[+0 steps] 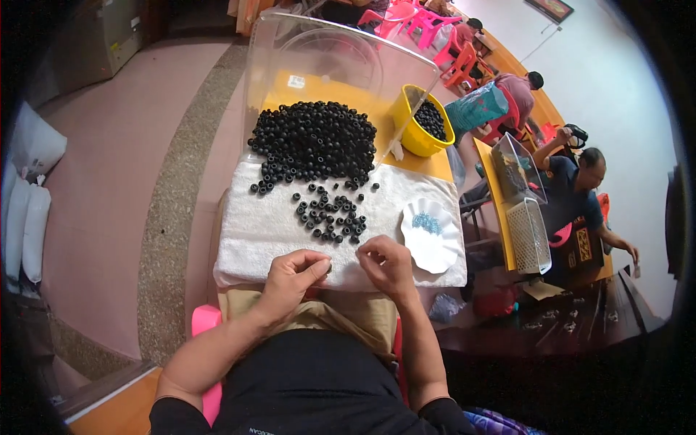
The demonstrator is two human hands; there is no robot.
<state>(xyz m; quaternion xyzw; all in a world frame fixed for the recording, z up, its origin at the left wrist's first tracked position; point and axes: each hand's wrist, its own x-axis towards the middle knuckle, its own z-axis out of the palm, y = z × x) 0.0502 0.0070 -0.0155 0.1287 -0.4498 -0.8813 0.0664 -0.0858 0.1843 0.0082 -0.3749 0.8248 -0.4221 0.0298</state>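
Note:
My left hand (296, 281) is closed in a pinch near the towel's front edge, with a small black bead (329, 269) at its fingertips. Just to the right, my right hand (389, 267) has its fingers curled together; whatever they hold is too small or hidden to make out. A loose group of black beads (332, 217) lies on the white towel (250, 232) in front of both hands. Behind it spreads a large heap of black beads (315, 138). Beside my right hand a white scalloped dish (433, 255) holds small light-blue pieces (426, 222).
A clear plastic bin (319, 54) stands tilted around the heap's far side. At back right, a yellow tub (420, 141) holds more black beads. A person (576, 192) sits to the right by a white perforated basket (528, 235). Other people sit farther back near pink chairs (431, 25).

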